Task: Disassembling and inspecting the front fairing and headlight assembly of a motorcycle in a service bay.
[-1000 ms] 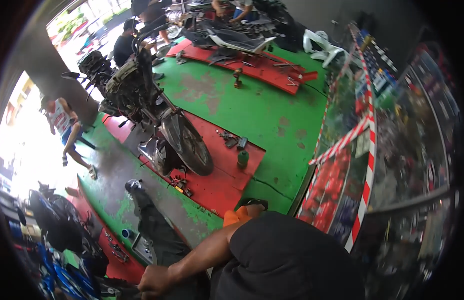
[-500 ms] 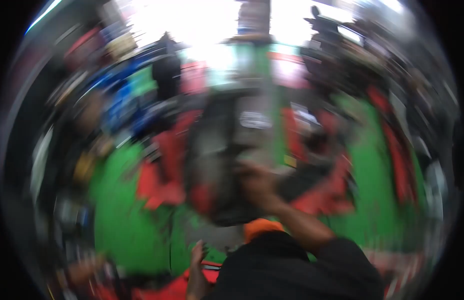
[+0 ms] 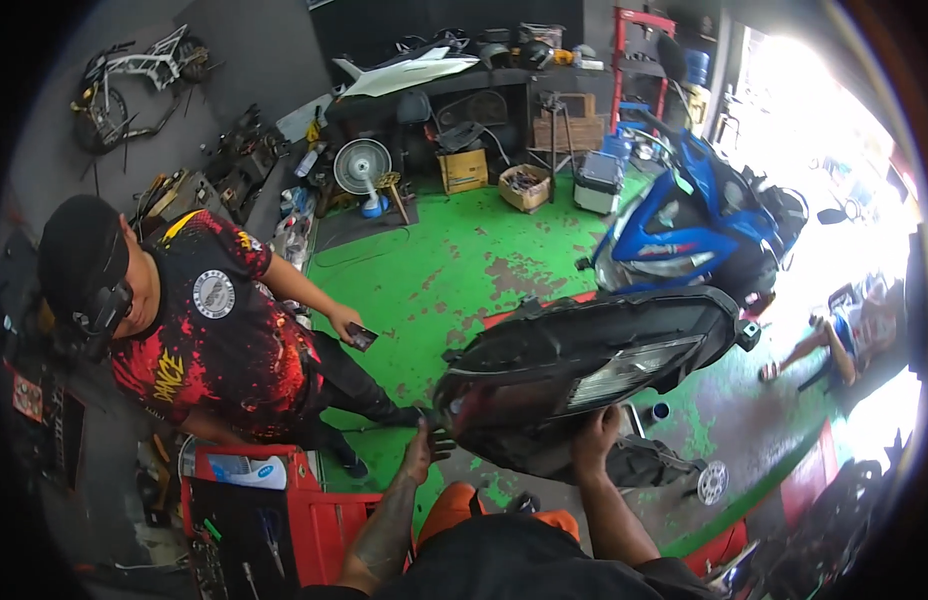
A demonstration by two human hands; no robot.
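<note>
Plainly, the bare right hand (image 3: pixel 594 445) is clamped on the lower edge of a large, black plastic headlight unit with a clear, ribbed lens (image 3: pixel 564 365), its thumb in front and its other fingers hidden. The unit sits tilted just above and ahead of that hand, its far end reaching past it to the right. The bare left hand (image 3: pixel 421 458) has its fingers apart beside the unit's left end; it seems close to touching, though the overlap makes contact hard to tell. Below and left of that hand stands a red metal tool cart (image 3: pixel 329 520). Farther left, a co-worker in a red-and-black printed shirt (image 3: pixel 199 330) holds a small, dark, flat object (image 3: pixel 362 337). Beyond the right hand stands a glossy blue scooter (image 3: pixel 664 240) on the green-painted floor (image 3: pixel 434 240).
</note>
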